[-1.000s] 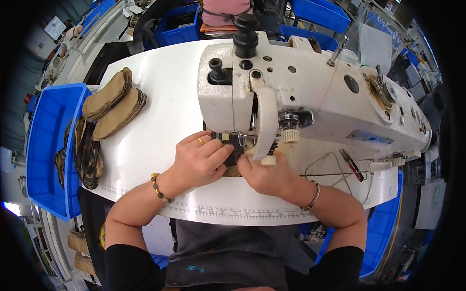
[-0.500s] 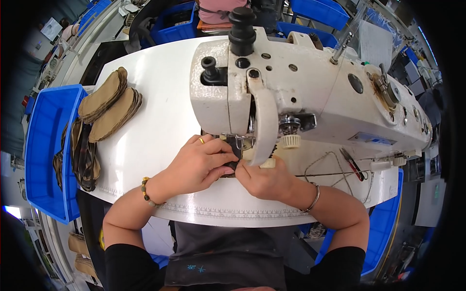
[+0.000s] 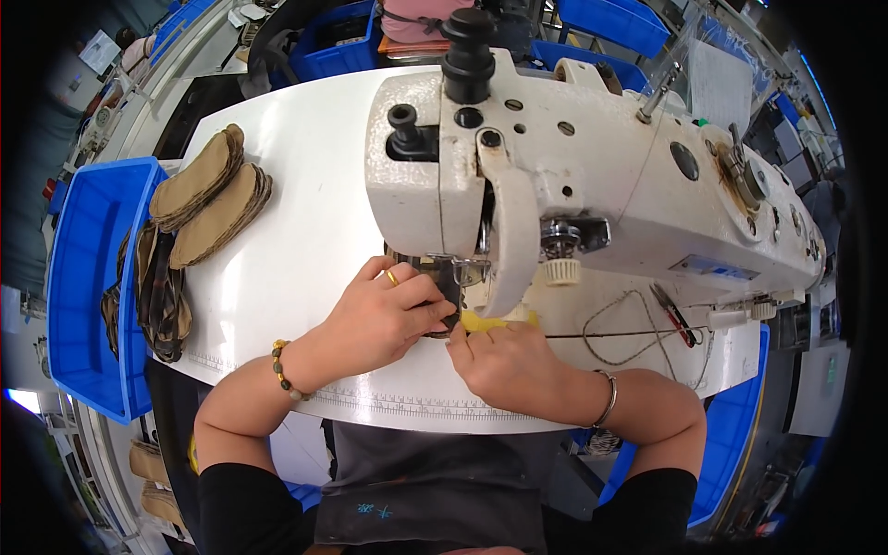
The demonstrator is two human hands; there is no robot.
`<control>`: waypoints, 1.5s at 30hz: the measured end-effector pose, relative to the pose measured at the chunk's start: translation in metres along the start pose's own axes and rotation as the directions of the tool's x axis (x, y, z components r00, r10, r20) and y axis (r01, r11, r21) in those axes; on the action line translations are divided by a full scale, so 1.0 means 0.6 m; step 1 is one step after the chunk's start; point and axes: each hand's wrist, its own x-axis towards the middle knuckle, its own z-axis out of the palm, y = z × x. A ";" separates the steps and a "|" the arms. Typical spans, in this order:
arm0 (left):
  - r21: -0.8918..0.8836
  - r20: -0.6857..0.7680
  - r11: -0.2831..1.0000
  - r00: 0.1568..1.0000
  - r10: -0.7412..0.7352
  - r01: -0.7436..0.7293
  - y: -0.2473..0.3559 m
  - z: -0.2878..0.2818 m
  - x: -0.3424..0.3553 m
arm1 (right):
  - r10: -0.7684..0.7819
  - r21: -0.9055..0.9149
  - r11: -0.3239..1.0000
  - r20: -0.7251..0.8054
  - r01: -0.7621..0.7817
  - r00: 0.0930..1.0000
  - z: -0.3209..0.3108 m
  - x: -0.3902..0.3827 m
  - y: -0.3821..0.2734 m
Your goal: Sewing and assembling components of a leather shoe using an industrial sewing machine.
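Note:
A dark brown fabric piece (image 3: 450, 294) lies under the needle end of a white sewing machine (image 3: 407, 199). My left hand (image 3: 388, 310), with a ring on one finger, is closed on the fabric's left side, its fingertips bunched together. At the fabric's near right corner, my right hand (image 3: 509, 363) is curled with thumb and forefinger drawn together; its fingertips meet the edge. A yellow part (image 3: 504, 319) shows just beyond the right knuckles. The machine head and my fingers hide much of the fabric.
Two stacks of tan, sole-shaped pieces (image 3: 217, 213) lie on the white table (image 3: 301, 166) at the left. Dark fabric strips (image 3: 159, 296) hang over a blue bin (image 3: 97, 370) there. Right of the machine are thread snips (image 3: 673, 310) and a loose cord (image 3: 601, 319).
My right hand has shifted slightly toward me, uncovering more of the yellow part and the fabric's corner. My left fingers have drawn closer together on the fabric.

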 end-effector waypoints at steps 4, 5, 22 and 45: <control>0.012 0.015 1.000 1.000 -0.004 0.004 0.003 -0.003 0.002 | -0.002 0.055 0.999 0.057 -0.001 0.998 -0.006 0.003 0.001; 0.003 0.020 1.000 1.000 0.002 -0.002 0.002 -0.002 0.002 | -0.011 0.067 0.998 0.055 0.007 0.998 -0.006 0.003 0.001; -0.148 -0.092 0.983 0.988 -0.122 0.107 -0.058 0.025 0.026 | 0.077 -0.176 0.981 -0.044 -0.084 0.996 0.064 -0.001 0.041; 0.234 -0.467 0.930 0.872 -0.146 0.282 -0.041 -0.017 0.044 | 0.450 0.504 0.804 -0.171 -0.314 0.877 0.073 0.025 0.074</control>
